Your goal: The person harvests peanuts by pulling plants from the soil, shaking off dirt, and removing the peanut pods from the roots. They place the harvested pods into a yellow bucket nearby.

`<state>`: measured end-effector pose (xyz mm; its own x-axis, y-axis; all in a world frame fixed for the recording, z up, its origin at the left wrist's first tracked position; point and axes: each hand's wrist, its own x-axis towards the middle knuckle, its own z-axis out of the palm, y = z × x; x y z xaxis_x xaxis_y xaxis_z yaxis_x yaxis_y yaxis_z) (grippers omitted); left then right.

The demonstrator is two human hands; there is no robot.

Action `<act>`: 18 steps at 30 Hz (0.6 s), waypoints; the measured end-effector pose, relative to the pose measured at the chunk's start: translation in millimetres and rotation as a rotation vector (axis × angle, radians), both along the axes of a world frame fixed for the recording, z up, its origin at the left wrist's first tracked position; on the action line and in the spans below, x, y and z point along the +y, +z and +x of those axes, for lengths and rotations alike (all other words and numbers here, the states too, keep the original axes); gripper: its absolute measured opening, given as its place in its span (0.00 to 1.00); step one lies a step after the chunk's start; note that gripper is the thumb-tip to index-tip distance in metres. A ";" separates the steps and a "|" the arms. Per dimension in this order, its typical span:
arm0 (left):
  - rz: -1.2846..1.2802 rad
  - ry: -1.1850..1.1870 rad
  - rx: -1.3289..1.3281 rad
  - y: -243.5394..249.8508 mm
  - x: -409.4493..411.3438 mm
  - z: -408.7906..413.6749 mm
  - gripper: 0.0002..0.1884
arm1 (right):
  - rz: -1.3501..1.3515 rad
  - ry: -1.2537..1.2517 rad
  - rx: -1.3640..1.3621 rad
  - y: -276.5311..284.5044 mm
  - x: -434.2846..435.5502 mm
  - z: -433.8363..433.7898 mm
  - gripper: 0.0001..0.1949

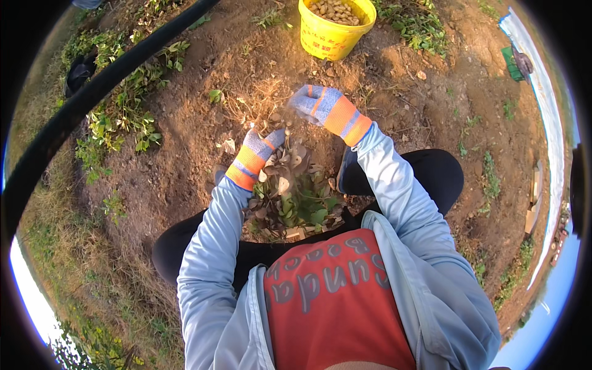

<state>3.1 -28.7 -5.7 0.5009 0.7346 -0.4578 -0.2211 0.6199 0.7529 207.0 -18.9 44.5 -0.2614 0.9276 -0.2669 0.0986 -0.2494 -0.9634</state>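
Observation:
My left hand [260, 149], in an orange and grey-blue knitted glove, grips a pulled peanut plant near the base of its stems. Dry leaves [296, 159] and greener foliage [307, 206] of the plant hang between my legs, while its thin tangled roots [260, 104] spread beyond the hand. A few pods show close to the left fingers. My right hand [319, 106], gloved alike, is just right of the roots with its fingers curled. The fingertips are blurred, and whether they hold a pod cannot be seen.
Ahead stands a yellow bucket [328, 39] bearing writing, with many peanuts [335, 11] inside. Leafy plants [125, 101] lie to the left, more [418, 25] at the back right. A black curved bar [92, 88] crosses the upper left. A white sheet [548, 138] runs along the right.

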 end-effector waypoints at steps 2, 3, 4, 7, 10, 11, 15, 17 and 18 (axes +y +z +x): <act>-0.125 0.117 -0.199 -4.9 -1.0 1.5 0.15 | 0.143 0.059 -0.240 7.9 -2.6 -14.5 0.16; -0.058 0.086 -0.129 1.4 -1.0 4.3 0.14 | 0.201 0.070 -0.365 10.7 -4.5 -19.5 0.17; 0.007 0.056 -0.058 7.6 -1.0 7.1 0.13 | 0.259 0.081 -0.489 12.6 -6.2 -24.4 0.18; 0.168 0.023 0.198 27.7 -7.1 13.0 0.13 | 0.235 0.165 -0.734 22.8 -2.9 -30.0 0.21; 0.120 0.042 0.147 7.2 -6.3 9.6 0.12 | 0.175 0.187 -0.724 17.2 -2.6 -32.1 0.20; 0.228 -0.053 0.219 -2.7 -5.4 4.9 0.11 | 0.163 0.157 -0.666 16.5 -4.7 -33.5 0.20; 0.224 -0.132 0.268 -0.4 -6.1 4.4 0.12 | -0.207 -0.146 -0.041 -6.7 -6.8 -13.6 0.18; 0.290 -0.101 0.144 15.3 -5.4 8.1 0.16 | -0.416 -0.404 0.563 -22.2 -4.1 -5.2 0.13; 0.151 -0.083 -0.027 -24.4 -3.9 -7.9 0.22 | -0.525 -0.467 0.550 -18.9 1.6 -8.1 0.12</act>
<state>-4.8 -32.6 -30.1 0.5733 0.7497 -0.3306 -0.1954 0.5170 0.8334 198.9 -17.3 25.7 -0.1042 0.7650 -0.6356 -0.5662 -0.5710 -0.5944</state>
